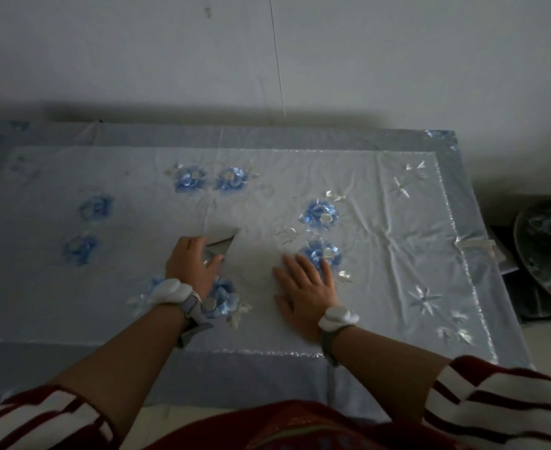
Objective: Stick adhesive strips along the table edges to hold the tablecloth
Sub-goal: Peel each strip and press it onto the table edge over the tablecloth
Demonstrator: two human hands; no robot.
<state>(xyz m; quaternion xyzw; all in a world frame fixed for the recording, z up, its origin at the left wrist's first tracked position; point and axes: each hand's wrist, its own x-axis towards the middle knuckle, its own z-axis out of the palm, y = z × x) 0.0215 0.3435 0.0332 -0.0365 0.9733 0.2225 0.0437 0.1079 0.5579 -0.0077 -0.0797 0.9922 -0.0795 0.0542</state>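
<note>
1. Under the left hand (191,263), fingers curled round a thin greyish sheet (222,238), probably adhesive backing: light, floppy, sticky. Best pinched at a corner.
2. Beneath the right hand (306,287), flat with fingers apart: soft, slippery tablecloth (397,228).
3. Far right of that hand, one strip (475,245) on the table edge, with a dark bowl (547,254) beyond.

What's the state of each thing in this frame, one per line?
Tablecloth: spread out, wrinkled toward the right.
Left hand: grips a grey sheet, one corner lifted.
Right hand: flat, fingers straight, resting on the tablecloth.
Pale strip: lies across the tablecloth's right edge.
</note>
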